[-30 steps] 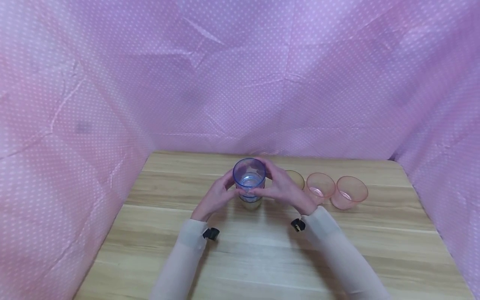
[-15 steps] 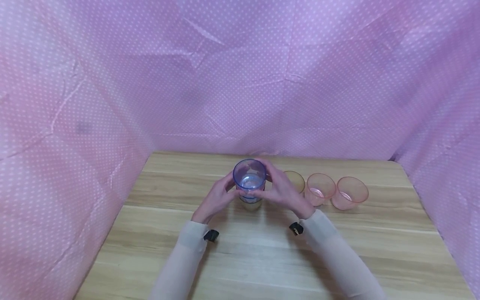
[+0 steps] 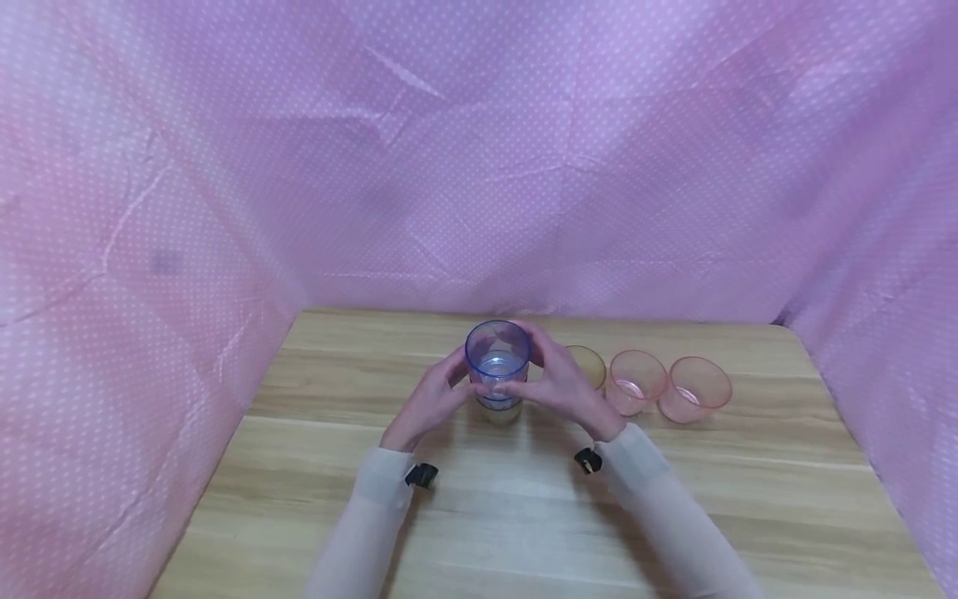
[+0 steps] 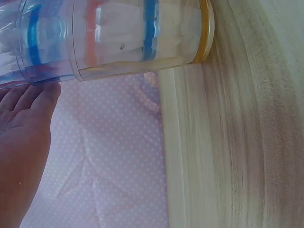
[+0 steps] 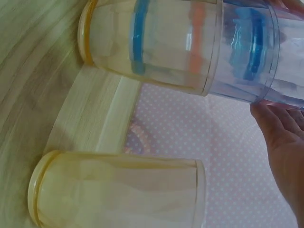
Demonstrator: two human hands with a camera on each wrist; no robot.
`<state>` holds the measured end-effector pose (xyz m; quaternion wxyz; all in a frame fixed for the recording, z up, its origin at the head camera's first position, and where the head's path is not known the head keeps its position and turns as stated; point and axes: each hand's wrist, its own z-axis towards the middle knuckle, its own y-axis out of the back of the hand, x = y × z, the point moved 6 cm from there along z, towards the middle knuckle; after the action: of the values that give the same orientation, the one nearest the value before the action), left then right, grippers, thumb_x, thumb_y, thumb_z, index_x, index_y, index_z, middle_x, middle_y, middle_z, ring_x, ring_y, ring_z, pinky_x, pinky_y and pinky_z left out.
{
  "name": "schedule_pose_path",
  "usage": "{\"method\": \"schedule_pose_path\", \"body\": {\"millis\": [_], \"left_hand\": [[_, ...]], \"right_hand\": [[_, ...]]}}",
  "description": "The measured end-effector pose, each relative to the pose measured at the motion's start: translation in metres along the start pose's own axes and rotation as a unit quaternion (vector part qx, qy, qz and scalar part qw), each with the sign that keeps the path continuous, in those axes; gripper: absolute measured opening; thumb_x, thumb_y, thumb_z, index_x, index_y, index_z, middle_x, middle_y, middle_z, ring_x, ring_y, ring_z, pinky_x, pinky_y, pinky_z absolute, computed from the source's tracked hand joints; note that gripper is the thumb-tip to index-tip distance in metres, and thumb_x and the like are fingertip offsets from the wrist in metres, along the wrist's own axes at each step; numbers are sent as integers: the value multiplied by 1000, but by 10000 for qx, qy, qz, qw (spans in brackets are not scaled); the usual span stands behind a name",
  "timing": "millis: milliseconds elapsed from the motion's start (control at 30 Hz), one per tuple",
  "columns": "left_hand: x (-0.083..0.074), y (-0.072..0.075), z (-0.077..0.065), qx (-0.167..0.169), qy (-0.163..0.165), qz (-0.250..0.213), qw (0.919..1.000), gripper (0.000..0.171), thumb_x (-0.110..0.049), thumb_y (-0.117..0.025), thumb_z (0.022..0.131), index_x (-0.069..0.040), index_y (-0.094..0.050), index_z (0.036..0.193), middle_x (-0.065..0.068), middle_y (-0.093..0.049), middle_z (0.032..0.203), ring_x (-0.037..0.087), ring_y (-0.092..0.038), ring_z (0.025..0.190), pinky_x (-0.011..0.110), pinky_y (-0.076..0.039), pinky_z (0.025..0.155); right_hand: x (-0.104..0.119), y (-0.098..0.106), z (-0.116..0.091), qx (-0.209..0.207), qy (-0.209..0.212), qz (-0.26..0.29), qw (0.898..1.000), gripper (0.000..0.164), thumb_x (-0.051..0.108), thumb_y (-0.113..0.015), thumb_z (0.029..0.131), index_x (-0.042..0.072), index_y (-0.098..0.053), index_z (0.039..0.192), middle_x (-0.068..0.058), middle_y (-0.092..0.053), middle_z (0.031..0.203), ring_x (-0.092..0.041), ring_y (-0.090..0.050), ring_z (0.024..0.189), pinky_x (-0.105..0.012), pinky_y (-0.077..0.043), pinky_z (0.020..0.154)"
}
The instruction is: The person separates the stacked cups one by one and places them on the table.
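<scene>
With my left hand (image 3: 432,396) and right hand (image 3: 561,381) I grip the upper part of the cup stack (image 3: 500,368) from opposite sides, its long axis upright between them on the bench (image 3: 479,532), neither nearer, the lone yellow cup (image 3: 591,363) lying to my right.

Upright stack (image 4: 85,40) of clear nested cups, topped by a blue-rimmed cup (image 3: 497,353), a yellow cup (image 5: 164,47) lowest, clasped between left hand (image 3: 434,394) and right hand (image 3: 557,378).
</scene>
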<state>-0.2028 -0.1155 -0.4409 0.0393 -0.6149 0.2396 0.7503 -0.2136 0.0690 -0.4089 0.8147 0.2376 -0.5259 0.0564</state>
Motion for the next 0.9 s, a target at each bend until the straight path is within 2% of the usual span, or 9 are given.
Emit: {"method": "schedule_pose_path", "body": {"millis": [300, 467, 733, 900], "left_hand": [[1, -2, 0, 78, -261, -26, 9996, 70, -17, -71, 99, -12, -37, 161, 11, -46, 159, 30, -42, 147, 43, -32, 124], [1, -3, 0, 49, -249, -72, 9997, 71, -15, -70, 99, -15, -36, 162, 8, -45, 160, 26, -41, 148, 40, -32, 124], [2, -4, -2, -60, -120, 33, 9999, 75, -13, -70, 99, -6, -32, 162, 15, -41, 161, 30, -41, 147, 39, -33, 123], [2, -2, -2, -135, -134, 42, 9998, 76, -12, -72, 98, -4, -32, 162, 18, -38, 162, 33, -39, 148, 40, -33, 123]], "right_hand": [[4, 2, -1, -348, -5, -202, 9992, 90, 9, -94, 75, 8, -46, 151, -12, -60, 144, -32, -54, 137, -54, -41, 117], [10, 6, -2, -499, 118, -39, 9987, 91, 6, -93, 76, 9, -44, 153, -7, -59, 147, -27, -52, 138, -49, -39, 120], [20, 13, -4, -738, 303, 182, 9966, 88, 4, -90, 78, 12, -44, 153, -3, -58, 149, -21, -52, 139, -43, -40, 120], [30, 17, -5, -843, 424, 405, 9947, 89, 0, -90, 77, 9, -44, 153, -5, -56, 151, -22, -51, 139, -42, -40, 119]]}}
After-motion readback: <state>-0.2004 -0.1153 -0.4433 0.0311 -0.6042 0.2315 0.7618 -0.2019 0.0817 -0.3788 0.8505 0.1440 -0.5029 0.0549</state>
